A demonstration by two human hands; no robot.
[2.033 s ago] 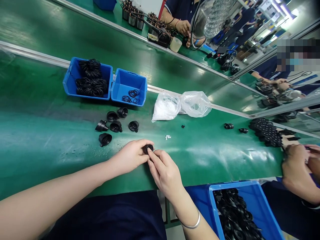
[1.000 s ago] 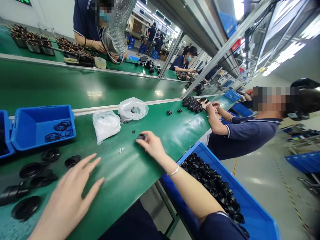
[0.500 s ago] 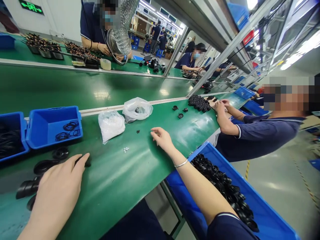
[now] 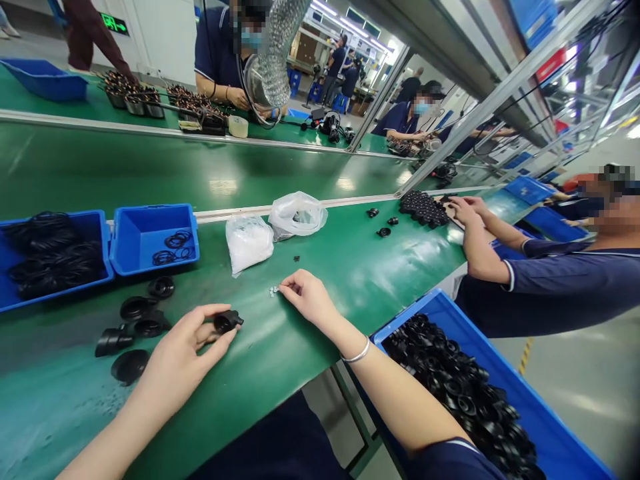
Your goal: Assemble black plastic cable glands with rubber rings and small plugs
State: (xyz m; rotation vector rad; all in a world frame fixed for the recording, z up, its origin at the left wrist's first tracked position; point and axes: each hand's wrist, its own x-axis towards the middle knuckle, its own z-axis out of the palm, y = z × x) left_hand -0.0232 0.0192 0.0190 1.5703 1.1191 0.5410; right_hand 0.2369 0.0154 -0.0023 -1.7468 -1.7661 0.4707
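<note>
1 rubber cap (image 4: 226,322) in L hand (image 4: 183,350) now, R hand (image 4: 310,297) by pellets (image 4: 273,291)

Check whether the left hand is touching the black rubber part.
Touching: the head view shows the left hand gripping the black rubber part between its thumb and fingertips.

1. My camera sits on my head and looks forward and down across the green belt (image 4: 410,267), with the frame tilted so the belt climbs toward the right.
2. Closest in are my left hand (image 4: 177,353) and right hand (image 4: 310,297), seen from above.
3. The wide view reaches a co-worker (image 4: 550,290) at right and the far belt (image 4: 150,167) beyond.
</note>
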